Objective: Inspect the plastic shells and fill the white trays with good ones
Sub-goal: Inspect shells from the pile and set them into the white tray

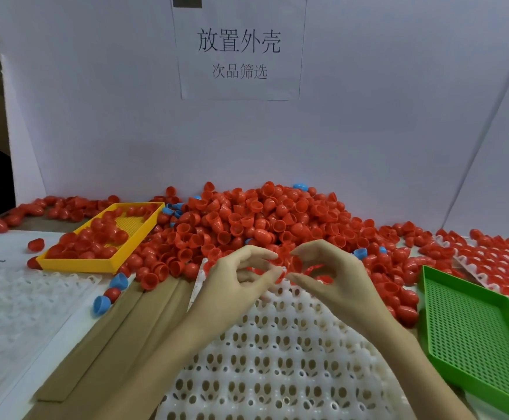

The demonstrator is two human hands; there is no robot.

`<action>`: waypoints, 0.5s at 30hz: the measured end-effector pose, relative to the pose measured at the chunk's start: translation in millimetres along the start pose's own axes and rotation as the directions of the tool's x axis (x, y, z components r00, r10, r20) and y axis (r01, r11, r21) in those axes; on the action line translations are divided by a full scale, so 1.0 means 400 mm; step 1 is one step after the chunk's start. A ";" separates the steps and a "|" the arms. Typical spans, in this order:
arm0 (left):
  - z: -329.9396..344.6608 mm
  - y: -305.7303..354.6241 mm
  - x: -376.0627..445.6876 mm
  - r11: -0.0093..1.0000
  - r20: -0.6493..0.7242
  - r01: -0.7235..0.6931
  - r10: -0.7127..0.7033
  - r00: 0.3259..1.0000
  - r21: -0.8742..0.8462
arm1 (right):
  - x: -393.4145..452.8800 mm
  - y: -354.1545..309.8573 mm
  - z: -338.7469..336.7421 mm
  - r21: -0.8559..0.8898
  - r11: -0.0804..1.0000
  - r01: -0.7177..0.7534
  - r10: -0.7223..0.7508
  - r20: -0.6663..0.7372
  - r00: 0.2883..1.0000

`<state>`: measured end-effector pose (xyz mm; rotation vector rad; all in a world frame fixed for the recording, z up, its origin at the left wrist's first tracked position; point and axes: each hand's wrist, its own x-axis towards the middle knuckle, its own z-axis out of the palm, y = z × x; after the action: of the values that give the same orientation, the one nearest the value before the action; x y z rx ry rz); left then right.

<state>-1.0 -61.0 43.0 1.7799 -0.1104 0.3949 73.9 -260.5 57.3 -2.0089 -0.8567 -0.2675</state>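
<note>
A big heap of red plastic shells (256,219), with a few blue ones mixed in, lies across the back of the table. In front of me sits a white tray (277,359) with rows of round holes, its near rows bare. My left hand (238,283) and my right hand (332,277) meet above the tray's far edge. Between their fingertips they pinch a red shell (291,259). The tray's far rows are hidden behind both hands.
A yellow mesh basket (108,265) with several red shells stands at the left. An empty green mesh basket (474,328) sits at the right, beside a white tray (501,262) filled with red shells. Loose blue shells (117,281) lie near cardboard strips (120,334). White boards wall the back.
</note>
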 end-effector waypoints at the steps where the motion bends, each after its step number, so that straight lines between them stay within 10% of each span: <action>1: 0.007 0.001 -0.004 1.000 0.009 0.001 -0.001 1.000 -0.017 | -0.009 -0.011 0.005 -0.003 1.000 0.027 -0.027 0.029 0.999; 15: -0.066 -0.002 0.022 0.972 -0.230 0.054 -0.108 0.967 -0.229 | -0.032 -0.009 -0.009 0.009 0.998 0.064 -0.064 0.036 0.997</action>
<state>2.1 -34.4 50.1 1.4997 0.0884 0.5165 62.6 -268.1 55.3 -1.9869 -0.9443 -0.2643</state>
